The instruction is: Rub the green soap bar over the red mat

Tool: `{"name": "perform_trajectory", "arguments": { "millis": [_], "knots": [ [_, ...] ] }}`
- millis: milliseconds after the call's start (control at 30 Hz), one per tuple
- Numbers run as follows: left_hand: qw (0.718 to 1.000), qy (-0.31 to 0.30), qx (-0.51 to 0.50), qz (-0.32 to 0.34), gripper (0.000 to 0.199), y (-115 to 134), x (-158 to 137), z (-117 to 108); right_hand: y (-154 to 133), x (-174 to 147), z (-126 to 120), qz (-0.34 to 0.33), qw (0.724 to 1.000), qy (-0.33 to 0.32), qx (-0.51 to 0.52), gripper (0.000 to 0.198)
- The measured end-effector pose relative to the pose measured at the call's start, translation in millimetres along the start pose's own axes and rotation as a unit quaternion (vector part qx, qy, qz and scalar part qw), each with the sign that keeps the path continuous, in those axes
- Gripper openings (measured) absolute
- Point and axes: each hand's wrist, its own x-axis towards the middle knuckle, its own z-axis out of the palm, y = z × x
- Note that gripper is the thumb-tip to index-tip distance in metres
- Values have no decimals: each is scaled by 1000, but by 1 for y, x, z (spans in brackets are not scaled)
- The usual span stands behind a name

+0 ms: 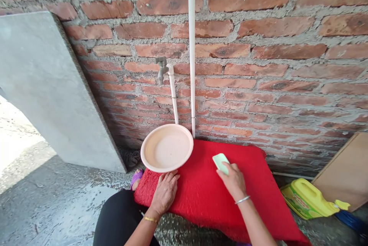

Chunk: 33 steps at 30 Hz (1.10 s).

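My right hand grips a pale green bar that looks like soap, low over or against the red cloth; its underside is hidden. That fuzzy cloth lies spread over a low, bench-like surface. My left hand rests flat on the cloth's left part, fingers stretched out and holding nothing. Its fingertips come right up to the near rim of a pale pink basin; I cannot tell whether they touch it. No object shows inside the basin, which sits at the cloth's back left corner.
A grey tap on a white pipe stands above and behind the basin, before a brick wall. One grey slab leans at left over wet floor. At right are a yellow jug and a brown board.
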Motion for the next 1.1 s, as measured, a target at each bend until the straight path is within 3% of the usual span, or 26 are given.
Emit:
{"name": "perform_trajectory", "arguments": {
  "millis": [100, 200, 267, 333, 467, 567, 633, 800, 900, 967, 1100],
  "knots": [
    [1000, 4, 3, 3, 38, -1, -1, 0, -63, -6, 25, -109, 993, -32, 42, 41],
    [1000, 6, 2, 4, 39, -2, -1, 0, -88, -2, 34, -150, 986, -45, 49, 40],
    [1000, 6, 0, 5, 39, -2, 0, 0, -77, 7, 29, -135, 989, -41, 36, 39],
    [1000, 7, -1, 5, 38, -1, 0, 0, -48, 18, 17, -92, 995, -34, 15, 39],
    [1000, 7, -5, -2, 37, 2, 1, -2, 26, 33, -12, 67, 997, -27, -29, 47],
    [1000, 1, -6, -7, 38, 4, 2, -3, 52, 35, -22, 177, 982, -3, -67, 55],
    [1000, -4, -4, -8, 38, 3, 1, -3, 42, 33, -18, 168, 983, 23, -74, 54],
    [1000, -8, -2, -2, 38, 1, 0, -1, -34, 27, 15, -44, 999, 5, 9, 40],
    [1000, 2, -6, 2, 39, 1, -1, -1, -51, 28, 23, -95, 995, -20, 19, 38],
    [1000, 10, -8, 2, 40, 2, -1, -1, -39, 33, 17, -67, 998, -17, -5, 38],
    [1000, 10, -11, -4, 39, 3, 0, -1, -4, 46, -3, 104, 992, 14, -67, 45]
  ]
}}
